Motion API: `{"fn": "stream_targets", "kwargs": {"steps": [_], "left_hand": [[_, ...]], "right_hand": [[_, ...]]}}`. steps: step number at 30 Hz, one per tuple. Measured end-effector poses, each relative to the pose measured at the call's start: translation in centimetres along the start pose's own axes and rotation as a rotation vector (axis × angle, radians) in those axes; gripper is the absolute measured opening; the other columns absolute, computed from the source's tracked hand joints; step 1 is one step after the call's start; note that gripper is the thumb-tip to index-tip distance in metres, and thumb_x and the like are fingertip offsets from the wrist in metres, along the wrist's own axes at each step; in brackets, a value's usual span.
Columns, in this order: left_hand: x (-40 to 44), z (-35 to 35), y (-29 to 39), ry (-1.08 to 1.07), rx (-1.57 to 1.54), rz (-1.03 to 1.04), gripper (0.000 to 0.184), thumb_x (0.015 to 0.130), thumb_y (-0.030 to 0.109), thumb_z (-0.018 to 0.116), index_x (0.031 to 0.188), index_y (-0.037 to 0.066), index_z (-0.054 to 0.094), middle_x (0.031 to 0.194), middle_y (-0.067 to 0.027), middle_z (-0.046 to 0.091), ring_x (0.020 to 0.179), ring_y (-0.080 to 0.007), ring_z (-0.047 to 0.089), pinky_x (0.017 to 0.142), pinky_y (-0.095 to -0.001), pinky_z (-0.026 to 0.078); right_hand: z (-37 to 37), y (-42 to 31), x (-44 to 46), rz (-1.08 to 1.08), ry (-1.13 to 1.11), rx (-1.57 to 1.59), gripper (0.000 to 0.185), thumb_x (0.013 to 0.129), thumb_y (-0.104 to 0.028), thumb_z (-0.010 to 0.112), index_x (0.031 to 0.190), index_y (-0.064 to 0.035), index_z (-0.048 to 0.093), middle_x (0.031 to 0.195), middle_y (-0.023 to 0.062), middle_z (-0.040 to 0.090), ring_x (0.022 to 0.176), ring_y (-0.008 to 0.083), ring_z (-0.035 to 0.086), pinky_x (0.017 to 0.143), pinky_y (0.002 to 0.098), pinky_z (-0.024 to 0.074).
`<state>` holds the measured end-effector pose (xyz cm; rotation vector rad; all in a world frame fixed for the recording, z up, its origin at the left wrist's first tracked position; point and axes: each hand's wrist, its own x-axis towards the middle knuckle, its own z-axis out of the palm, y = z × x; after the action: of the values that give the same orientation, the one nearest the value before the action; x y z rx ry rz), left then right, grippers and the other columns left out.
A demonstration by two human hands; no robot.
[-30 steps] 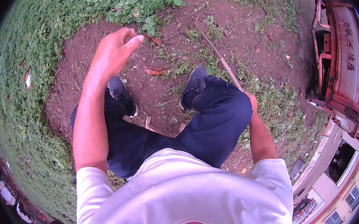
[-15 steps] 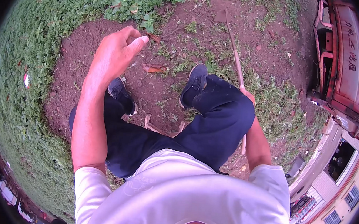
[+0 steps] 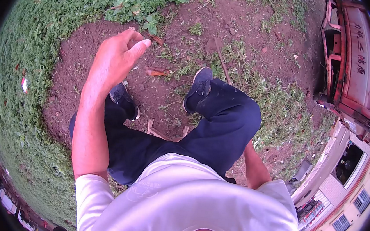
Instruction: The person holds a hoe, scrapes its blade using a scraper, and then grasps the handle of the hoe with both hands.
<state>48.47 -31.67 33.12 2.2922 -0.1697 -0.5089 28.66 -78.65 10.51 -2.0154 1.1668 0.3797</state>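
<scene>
The left hand (image 3: 119, 52) hung over bare soil (image 3: 72, 68), grip apart. Right of it, a hoe (image 3: 224, 65) ran behind the knee (image 3: 247, 114), where the right hand's grip could not be told.

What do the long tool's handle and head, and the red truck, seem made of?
Handle: probably wood, matte brown, a slim straight shaft.
Head: perhaps dull metal, judging by its flat shape; its soil-like brown leaves this open.
Truck: likely painted metal, red and worn, with darker, rust-like edges.
</scene>
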Motion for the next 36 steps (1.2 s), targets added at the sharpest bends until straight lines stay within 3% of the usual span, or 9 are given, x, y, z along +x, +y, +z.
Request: {"fn": "stream_targets", "kwargs": {"steps": [3,6,9,17,26,28,32,35,36], "left_hand": [[-0.3,-0.1,0.2,0.049,-0.037,0.016,0.045,0.096,0.042,0.066,0.108,-0.002,0.069,0.083,-0.019,0.07,0.078,-0.0299,0.068,0.073,-0.0427,0.052],[-0.4,-0.5,0.2,0.034,-0.038,-0.027,0.046,0.096,0.042,0.067,0.108,-0.002,0.069,0.085,-0.02,0.071,0.08,-0.0305,0.069,0.075,-0.0429,0.052],[-0.1,-0.2,-1.4,0.065,-0.019,-0.01,0.043,0.098,0.037,0.066,0.113,-0.002,0.068,0.081,-0.0089,0.067,0.07,-0.0163,0.062,0.065,-0.0346,0.05],[0.3,-0.6,-1.9,0.085,-0.005,-0.036,0.043,0.098,0.038,0.066,0.112,-0.002,0.068,0.083,-0.0086,0.068,0.07,-0.0149,0.061,0.064,-0.0332,0.049],[-0.9,-2.6,-1.6,0.156,-0.13,-0.007,0.04,0.098,0.036,0.068,0.113,-0.001,0.068,0.084,-0.0058,0.068,0.071,-0.013,0.059,0.064,-0.031,0.049],[-1.5,-3.0,-1.7,0.217,-0.138,-0.024,0.047,0.096,0.041,0.068,0.112,-0.002,0.07,0.085,-0.0149,0.072,0.079,-0.0215,0.068,0.073,-0.0361,0.053],[-2.4,-3.4,-2.0,0.214,-0.111,-0.088,0.048,0.095,0.043,0.068,0.112,-0.003,0.07,0.087,-0.0152,0.073,0.08,-0.0219,0.069,0.074,-0.0366,0.053],[-2.5,-2.7,-3.3,0.209,-0.091,-0.046,0.044,0.098,0.039,0.068,0.113,-0.002,0.069,0.083,-0.0046,0.067,0.069,-0.0116,0.058,0.063,-0.0297,0.048],[-2.5,-2.6,-3.5,0.216,-0.085,-0.037,0.047,0.097,0.042,0.067,0.112,-0.002,0.069,0.086,-0.0108,0.07,0.076,-0.0191,0.064,0.07,-0.0351,0.051]], "right_hand": [[0.0,0.1,-0.2,-0.056,0.008,-0.029,0.056,0.099,-0.055,0.058,0.073,-0.0055,0.061,0.061,0.0011,0.053,0.053,0.0152,0.047,0.052,0.0356,0.0378],[-0.1,0.2,-0.4,-0.117,0.01,-0.059,0.056,0.099,-0.055,0.058,0.073,-0.0057,0.06,0.06,0.0008,0.053,0.052,0.0148,0.047,0.051,0.0353,0.0377],[1.2,-4.9,3.9,-0.004,-0.078,0.132,0.054,0.1,-0.055,0.057,0.076,-0.0071,0.062,0.06,-0.0006,0.053,0.05,0.0125,0.048,0.046,0.0336,0.0376],[1.1,-9.3,3.2,0.2,-0.285,0.123,0.055,0.099,-0.059,0.056,0.078,-0.0082,0.062,0.064,-0.0005,0.056,0.053,0.0126,0.05,0.049,0.0311,0.0394],[0.5,-3.1,-1.6,-0.035,-0.272,-0.13,0.058,0.099,-0.056,0.056,0.084,-0.001,0.067,0.072,0.0099,0.063,0.065,0.0228,0.06,0.064,0.0408,0.0471],[0.6,-3.4,-2.0,-0.1,-0.251,-0.163,0.058,0.099,-0.055,0.056,0.085,0.0,0.068,0.073,0.0114,0.064,0.067,0.0241,0.061,0.067,0.0419,0.0478],[4.4,-9.9,0.5,-0.242,-0.225,-0.4,0.06,0.099,-0.056,0.056,0.092,0.0024,0.069,0.075,0.0167,0.065,0.075,0.0283,0.064,0.074,0.0452,0.0489],[7.0,-9.2,2.1,-0.306,-0.254,-0.367,0.057,0.101,-0.052,0.055,0.089,0.0018,0.07,0.071,0.0117,0.064,0.065,0.0235,0.059,0.065,0.0426,0.0462],[6.5,-8.1,0.7,-0.297,-0.279,-0.396,0.063,0.1,-0.056,0.052,0.09,0.0029,0.07,0.077,0.0171,0.067,0.072,0.0297,0.063,0.07,0.0447,0.0473]]}}
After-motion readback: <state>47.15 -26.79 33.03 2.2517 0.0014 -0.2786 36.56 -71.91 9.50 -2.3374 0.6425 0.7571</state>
